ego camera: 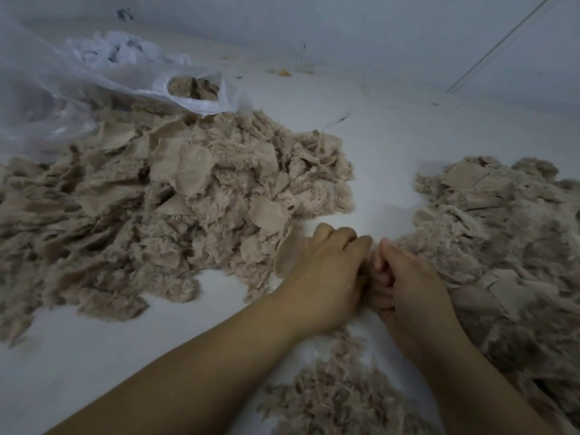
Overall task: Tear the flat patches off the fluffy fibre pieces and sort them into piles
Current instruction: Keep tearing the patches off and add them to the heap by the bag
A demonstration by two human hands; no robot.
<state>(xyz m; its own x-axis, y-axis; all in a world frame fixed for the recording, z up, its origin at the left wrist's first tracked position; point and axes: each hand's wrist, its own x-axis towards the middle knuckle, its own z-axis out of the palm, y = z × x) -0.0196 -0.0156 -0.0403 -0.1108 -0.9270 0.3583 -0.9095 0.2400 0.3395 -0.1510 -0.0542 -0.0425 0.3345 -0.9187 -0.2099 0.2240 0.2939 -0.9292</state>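
Between the piles, left hand [326,271] and right hand [408,277] each pinch one piece [372,277], mid-tear; next, pull apart and sort.

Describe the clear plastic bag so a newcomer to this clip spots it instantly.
Start at the large beige fibre pile on the left of the white surface. Behind it, top left, lies the clear plastic bag, its open mouth showing more beige fibre. It is the only glossy, see-through thing here.

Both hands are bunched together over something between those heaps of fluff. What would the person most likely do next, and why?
Probably pull the hands apart to tear the piece: the left hand and right hand meet knuckle to knuckle, fingers curled round a small fibre piece largely hidden between them.
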